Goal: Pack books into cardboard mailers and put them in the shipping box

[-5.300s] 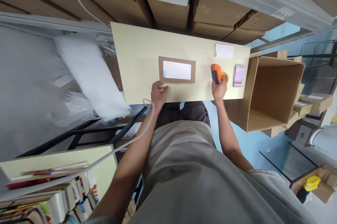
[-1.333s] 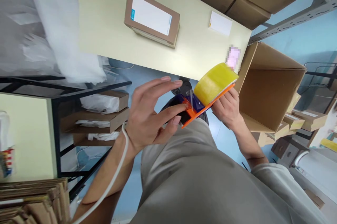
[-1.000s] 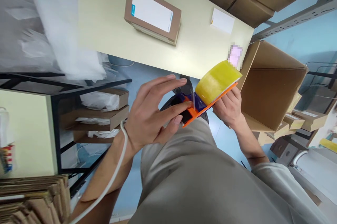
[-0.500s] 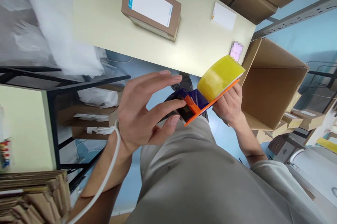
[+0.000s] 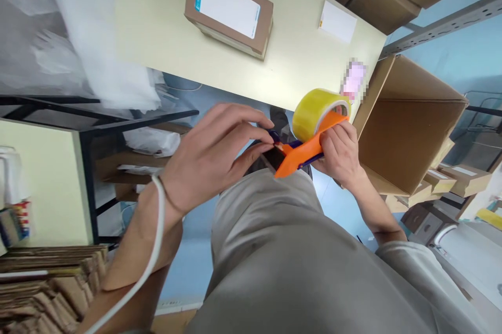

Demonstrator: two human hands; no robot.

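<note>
My right hand (image 5: 340, 152) is wrapped round an orange and dark-blue tape dispenser (image 5: 304, 151), held above my lap. A wide roll of yellow tape (image 5: 314, 111) is mounted on it. My left hand (image 5: 219, 153) reaches in from the left, its thumb and index fingertip pinched together at the dispenser's dark front end. Whatever lies between those fingertips is too small to make out. A white cord (image 5: 159, 219) runs round the left wrist.
Beyond my hands is a pale table (image 5: 152, 25) with a labelled brown carton (image 5: 229, 7), a white box (image 5: 337, 21) and a blurred pink item (image 5: 353, 80). An open cardboard box (image 5: 419, 125) stands on the right. Flattened cardboard (image 5: 50, 292) is stacked lower left, near a black-framed shelf (image 5: 88, 182).
My left thumb and index finger have closed from spread apart to a pinch at the dispenser's front. The dispenser has turned in my right hand's grip, showing more of its orange side.
</note>
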